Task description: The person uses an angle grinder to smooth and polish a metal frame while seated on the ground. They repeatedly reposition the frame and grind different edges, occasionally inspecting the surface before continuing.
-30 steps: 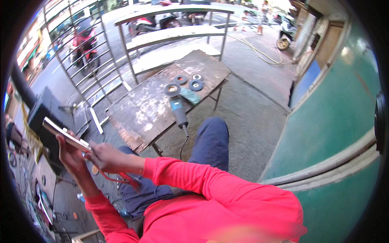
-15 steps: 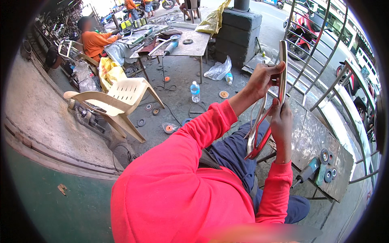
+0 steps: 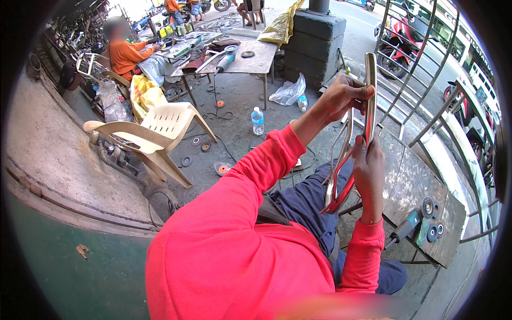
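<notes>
A bent frame of shiny metal tube (image 3: 370,73) stands upright in front of me, its upper end rising above both hands. My left hand (image 3: 344,98) pinches the tube near that upper end, fingers bent against its left edge. Lower down, my right hand (image 3: 369,165) is closed round the same tube, with the thumb pointing up along it. Curved lengths of the frame hang below toward my knee, mirroring the red of my sleeves. The fingertips behind the tube are partly hidden.
To the right, an angle grinder (image 3: 405,226) and several discs lie on a low worktable (image 3: 400,170). Left are a cream plastic chair (image 3: 168,125), a water bottle (image 3: 257,121) and loose discs on the floor. A co-worker in orange (image 3: 125,56) sits beyond, near another table (image 3: 256,61).
My left hand has shifted slightly down and left along the tube, its forearm moving left too. My right hand is slightly lower, still round the tube.
</notes>
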Action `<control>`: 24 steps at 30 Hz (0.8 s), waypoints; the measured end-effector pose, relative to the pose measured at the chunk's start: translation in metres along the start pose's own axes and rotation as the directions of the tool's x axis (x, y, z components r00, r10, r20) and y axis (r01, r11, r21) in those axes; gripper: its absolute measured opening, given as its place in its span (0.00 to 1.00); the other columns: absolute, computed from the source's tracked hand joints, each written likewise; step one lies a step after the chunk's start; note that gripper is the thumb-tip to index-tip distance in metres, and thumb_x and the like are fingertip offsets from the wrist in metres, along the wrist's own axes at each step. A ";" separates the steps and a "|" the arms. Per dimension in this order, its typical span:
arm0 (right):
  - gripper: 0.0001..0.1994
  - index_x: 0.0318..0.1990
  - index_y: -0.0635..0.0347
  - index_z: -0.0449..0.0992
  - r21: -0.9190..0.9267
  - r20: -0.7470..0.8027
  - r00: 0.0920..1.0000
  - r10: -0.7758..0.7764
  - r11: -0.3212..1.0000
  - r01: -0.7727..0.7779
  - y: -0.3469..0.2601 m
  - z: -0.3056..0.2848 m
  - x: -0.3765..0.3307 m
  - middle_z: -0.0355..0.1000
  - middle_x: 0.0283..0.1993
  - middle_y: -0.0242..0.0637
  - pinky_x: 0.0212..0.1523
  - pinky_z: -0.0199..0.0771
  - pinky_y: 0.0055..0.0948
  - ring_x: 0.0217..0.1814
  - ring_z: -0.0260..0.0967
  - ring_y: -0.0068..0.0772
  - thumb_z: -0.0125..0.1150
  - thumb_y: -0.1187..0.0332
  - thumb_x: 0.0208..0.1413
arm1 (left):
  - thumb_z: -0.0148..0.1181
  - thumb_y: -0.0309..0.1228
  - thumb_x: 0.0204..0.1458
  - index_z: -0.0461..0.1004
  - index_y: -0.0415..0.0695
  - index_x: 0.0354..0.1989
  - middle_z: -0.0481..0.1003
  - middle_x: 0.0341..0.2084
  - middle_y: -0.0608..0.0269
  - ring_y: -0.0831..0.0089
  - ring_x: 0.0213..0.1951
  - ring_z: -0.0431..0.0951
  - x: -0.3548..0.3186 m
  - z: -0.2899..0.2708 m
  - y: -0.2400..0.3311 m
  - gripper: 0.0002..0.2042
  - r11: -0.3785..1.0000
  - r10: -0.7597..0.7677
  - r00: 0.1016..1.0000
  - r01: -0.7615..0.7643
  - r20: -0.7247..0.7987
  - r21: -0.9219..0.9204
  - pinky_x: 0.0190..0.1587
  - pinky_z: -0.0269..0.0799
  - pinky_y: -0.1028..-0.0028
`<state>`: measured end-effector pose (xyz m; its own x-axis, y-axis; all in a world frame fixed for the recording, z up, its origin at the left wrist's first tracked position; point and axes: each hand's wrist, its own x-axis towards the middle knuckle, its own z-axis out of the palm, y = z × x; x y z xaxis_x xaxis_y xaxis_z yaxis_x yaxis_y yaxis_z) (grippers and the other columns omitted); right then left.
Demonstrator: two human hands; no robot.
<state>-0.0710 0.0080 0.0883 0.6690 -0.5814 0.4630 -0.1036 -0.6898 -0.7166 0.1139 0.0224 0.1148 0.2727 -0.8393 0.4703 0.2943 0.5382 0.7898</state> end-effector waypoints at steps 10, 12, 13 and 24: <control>0.07 0.35 0.63 0.65 0.189 -0.056 0.991 -0.124 0.973 0.133 -0.029 -0.007 -0.025 0.67 0.21 0.46 0.22 0.62 0.35 0.21 0.68 0.41 0.51 0.69 0.63 | 0.63 0.45 0.54 0.73 0.37 0.19 0.69 0.15 0.71 0.83 0.20 0.69 -0.022 0.033 0.044 0.22 0.878 0.247 0.950 -0.302 0.191 0.372 0.22 0.62 0.79; 0.06 0.36 0.64 0.65 0.277 -0.068 0.990 -0.128 0.950 0.142 -0.037 -0.009 -0.028 0.67 0.21 0.44 0.22 0.62 0.33 0.21 0.68 0.36 0.51 0.70 0.62 | 0.64 0.42 0.53 0.76 0.35 0.25 0.72 0.17 0.67 0.81 0.20 0.69 -0.030 0.040 0.059 0.19 0.908 0.203 0.957 -0.263 0.206 0.325 0.23 0.65 0.78; 0.06 0.36 0.64 0.65 0.311 -0.074 0.990 -0.116 0.941 0.134 -0.041 -0.011 -0.029 0.67 0.21 0.43 0.22 0.61 0.32 0.21 0.67 0.34 0.52 0.70 0.62 | 0.65 0.41 0.53 0.78 0.34 0.29 0.73 0.18 0.65 0.80 0.20 0.70 -0.034 0.046 0.063 0.18 0.923 0.184 0.961 -0.240 0.204 0.300 0.23 0.66 0.78; 0.16 0.38 0.68 0.63 -0.023 0.092 0.995 -0.024 0.999 0.026 -0.024 0.020 0.008 0.71 0.22 0.55 0.25 0.70 0.51 0.25 0.72 0.61 0.59 0.63 0.56 | 0.68 0.30 0.48 0.73 0.29 0.42 0.77 0.27 0.58 0.78 0.27 0.76 -0.033 0.035 0.043 0.18 0.777 0.184 0.921 0.078 -0.343 0.625 0.29 0.72 0.77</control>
<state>-0.0483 0.0279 0.0988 0.7363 -0.5225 0.4299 -0.1027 -0.7143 -0.6923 0.0853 0.0703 0.1472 0.6197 -0.6479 0.4430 -0.3228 0.3041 0.8963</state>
